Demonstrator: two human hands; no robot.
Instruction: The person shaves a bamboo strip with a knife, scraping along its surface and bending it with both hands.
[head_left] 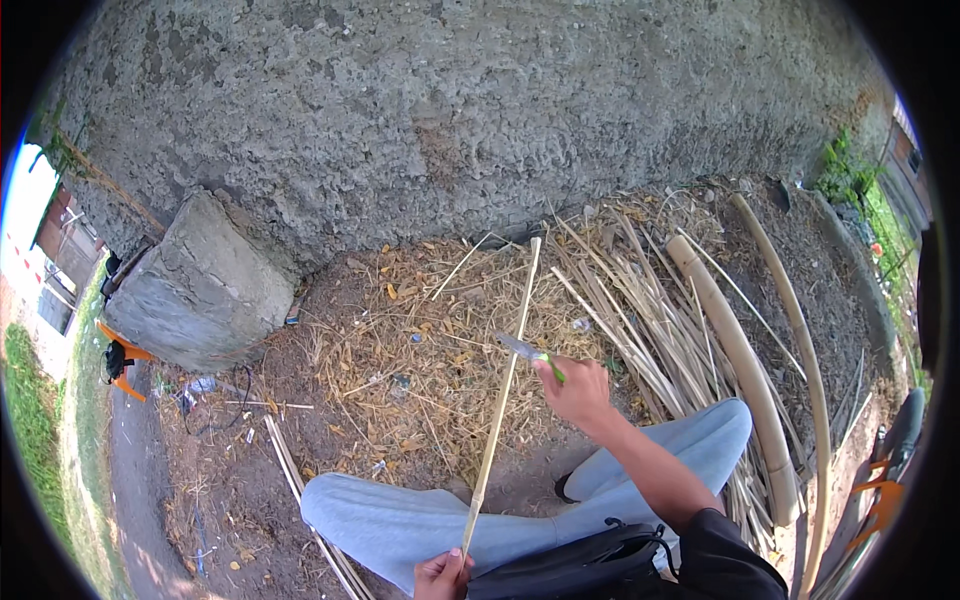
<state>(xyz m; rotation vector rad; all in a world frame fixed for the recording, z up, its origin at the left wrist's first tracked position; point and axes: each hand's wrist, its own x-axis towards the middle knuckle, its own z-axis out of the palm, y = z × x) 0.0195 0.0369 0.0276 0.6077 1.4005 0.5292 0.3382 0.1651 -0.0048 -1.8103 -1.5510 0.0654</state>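
Note:
A long, pale bamboo strip (pixel 497 405) slants up and away from my lap toward the wall. Its near end is pinched in my left hand (pixel 441 577), low in the view beside my left thigh. My right hand (pixel 578 391) is closed round the green handle of a knife (pixel 521 347). The knife's grey blade points left and lies across the strip, about midway along its length; whether it touches the strip I cannot tell. Both my legs, in light blue trousers (pixel 380 520), are bent beneath the strip.
Many split bamboo strips (pixel 640 310) lie heaped on the right, beside thick bamboo poles (pixel 735 365). Shavings and dry leaves (pixel 400 340) cover the ground ahead. A rough grey wall (pixel 450 110) rises behind, with a concrete block (pixel 205 285) at left. More strips (pixel 290 465) lie by my left knee.

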